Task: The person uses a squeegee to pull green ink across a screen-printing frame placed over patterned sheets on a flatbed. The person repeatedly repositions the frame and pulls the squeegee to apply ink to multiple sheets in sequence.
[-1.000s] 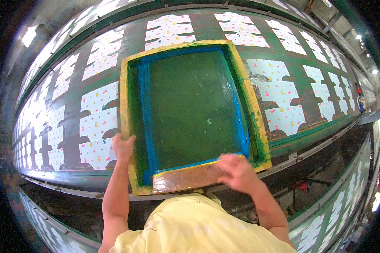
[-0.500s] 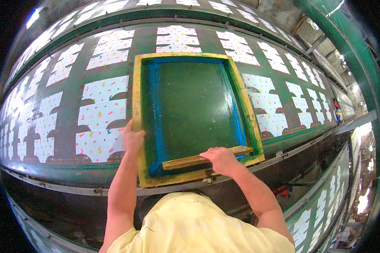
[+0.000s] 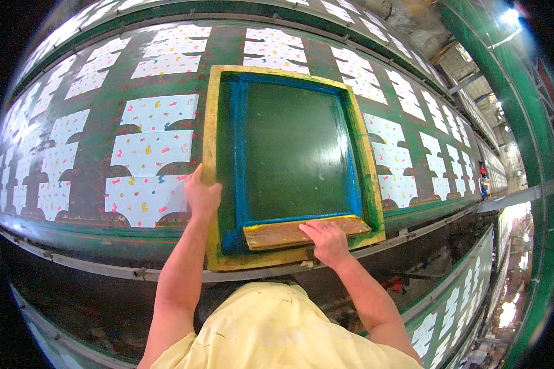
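A yellow-stained wooden screen-printing frame (image 3: 210,135) lies on the long printing table before me. Its dark green mesh (image 3: 295,154) is bordered by blue strips. My left hand (image 3: 203,194) is closed around the frame's left side bar, near its lower half. Inside the frame, along the near end, a wooden squeegee (image 3: 271,236) lies crosswise with its broad face tilted up to view. My right hand (image 3: 328,241) grips it right of its middle, fingers over the top edge. Yellow colour shows along that edge. The squeegee's lower edge and the fabric beneath the screen are hidden.
White fabric pieces (image 3: 151,150) with small coloured prints lie in rows on the green table (image 3: 95,154), on both sides of the frame. A metal rail (image 3: 166,274) runs along the near edge. More tables stand beyond and at lower right; a green beam (image 3: 505,92) rises at right.
The squeegee has tipped, so its broad wooden face now shows, with my right hand still on it. The frame sits slightly farther right in view. My left hand keeps its hold.
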The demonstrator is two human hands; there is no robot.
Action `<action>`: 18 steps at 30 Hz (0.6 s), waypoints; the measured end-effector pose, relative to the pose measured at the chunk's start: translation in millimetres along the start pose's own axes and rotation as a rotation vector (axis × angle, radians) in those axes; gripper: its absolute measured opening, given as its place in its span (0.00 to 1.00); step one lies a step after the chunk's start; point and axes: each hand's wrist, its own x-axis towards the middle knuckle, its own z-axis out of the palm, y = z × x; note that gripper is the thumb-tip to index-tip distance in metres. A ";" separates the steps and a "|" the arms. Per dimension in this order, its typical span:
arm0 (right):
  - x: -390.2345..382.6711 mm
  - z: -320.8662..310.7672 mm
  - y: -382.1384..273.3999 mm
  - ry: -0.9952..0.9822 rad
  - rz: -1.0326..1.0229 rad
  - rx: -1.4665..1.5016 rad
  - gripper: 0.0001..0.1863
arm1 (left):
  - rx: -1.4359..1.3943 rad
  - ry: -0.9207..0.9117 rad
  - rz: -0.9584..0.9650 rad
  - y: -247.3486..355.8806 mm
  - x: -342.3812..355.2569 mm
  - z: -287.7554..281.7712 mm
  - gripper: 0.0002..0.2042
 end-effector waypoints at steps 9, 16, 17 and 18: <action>160.4 21.8 99.5 0.050 -0.031 -0.040 0.24 | 0.083 0.095 0.030 20.7 -8.7 0.9 0.30; 305.0 39.4 199.4 0.093 -0.089 -0.090 0.20 | 0.215 0.189 0.009 36.1 -10.7 7.9 0.26; 325.0 43.2 212.9 0.096 -0.099 -0.107 0.20 | 0.253 0.203 0.015 37.3 -10.8 8.6 0.25; 345.4 46.0 225.2 0.094 -0.104 -0.128 0.20 | 0.237 0.201 0.001 38.5 -10.8 9.1 0.25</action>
